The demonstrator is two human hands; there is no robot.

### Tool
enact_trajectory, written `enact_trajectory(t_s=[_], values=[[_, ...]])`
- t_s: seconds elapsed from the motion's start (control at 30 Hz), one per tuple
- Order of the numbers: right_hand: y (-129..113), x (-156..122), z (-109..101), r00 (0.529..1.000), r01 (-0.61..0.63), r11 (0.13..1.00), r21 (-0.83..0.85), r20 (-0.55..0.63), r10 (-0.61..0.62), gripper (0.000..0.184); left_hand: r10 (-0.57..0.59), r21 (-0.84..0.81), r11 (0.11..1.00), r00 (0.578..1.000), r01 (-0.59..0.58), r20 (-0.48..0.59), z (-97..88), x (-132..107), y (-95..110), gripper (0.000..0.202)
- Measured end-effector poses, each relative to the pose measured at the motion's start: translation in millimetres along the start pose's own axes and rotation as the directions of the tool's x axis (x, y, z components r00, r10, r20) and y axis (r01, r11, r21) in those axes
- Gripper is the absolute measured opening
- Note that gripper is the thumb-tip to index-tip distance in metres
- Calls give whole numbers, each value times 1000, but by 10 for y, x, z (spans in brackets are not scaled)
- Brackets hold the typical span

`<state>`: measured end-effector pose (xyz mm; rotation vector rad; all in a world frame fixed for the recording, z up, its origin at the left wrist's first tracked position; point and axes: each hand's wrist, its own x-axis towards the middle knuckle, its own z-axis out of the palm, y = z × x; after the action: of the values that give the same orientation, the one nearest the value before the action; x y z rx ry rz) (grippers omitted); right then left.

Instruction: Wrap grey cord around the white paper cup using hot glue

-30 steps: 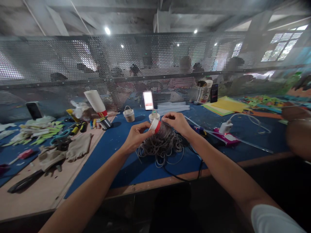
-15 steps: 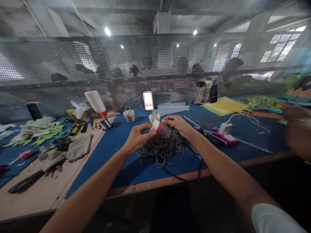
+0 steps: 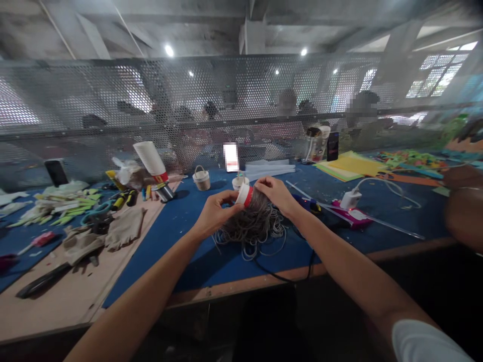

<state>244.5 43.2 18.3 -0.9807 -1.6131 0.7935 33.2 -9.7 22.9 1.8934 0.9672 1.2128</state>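
My left hand (image 3: 213, 213) is closed around a small white paper cup with a red band (image 3: 244, 194), held tilted above the blue mat. My right hand (image 3: 277, 193) pinches the cup's right side, fingers pressed together where grey cord meets it. A loose tangle of grey cord (image 3: 253, 227) lies on the mat right under both hands. A second small white cup (image 3: 239, 182) stands just behind the held one.
A stack of white cups (image 3: 150, 160) leans at back left, near a small basket (image 3: 201, 179). Gloves, scissors and green scraps (image 3: 98, 221) litter the left. A white charger on a pink strip (image 3: 350, 201) and coloured sheets (image 3: 352, 165) lie right. Another person's arm (image 3: 463, 211) shows at far right. Perforated mesh screen (image 3: 113, 100) behind.
The cup has tilted slightly and both hands have shifted a little on it; the view has nudged. Otherwise nothing has moved.
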Motion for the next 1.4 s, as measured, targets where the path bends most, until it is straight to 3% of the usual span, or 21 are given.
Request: enact_trajectory(t_s=[0.17,0.27,0.4,0.5,0.77,0.93,1.4], values=[[-24,-19,51,991,114,985,-129,-50,-121,19,-95,-105,990,995,98,35,-3,-35,-8,28],[-47,-57,89,990,128,979,-156,-42,-136,17,-94,-96,991,995,90,-39,-13,-39,8,33],[-71,-108,111,990,124,978,-165,-41,-132,16,-24,31,999,991,29,-131,-23,0,23,35],[-78,-128,107,990,123,975,-187,-47,-133,15,-14,50,999,993,21,-121,-29,26,2,28],[-87,-146,107,989,133,964,-231,-36,-145,15,-118,-156,982,990,105,-76,-15,27,-26,18],[-79,-152,122,985,156,960,-233,-38,-169,15,-109,-141,985,990,95,-95,-8,30,-13,26],[-103,-171,122,985,158,958,-239,-32,-171,13,-207,-261,946,978,191,-36,-5,20,-9,23]])
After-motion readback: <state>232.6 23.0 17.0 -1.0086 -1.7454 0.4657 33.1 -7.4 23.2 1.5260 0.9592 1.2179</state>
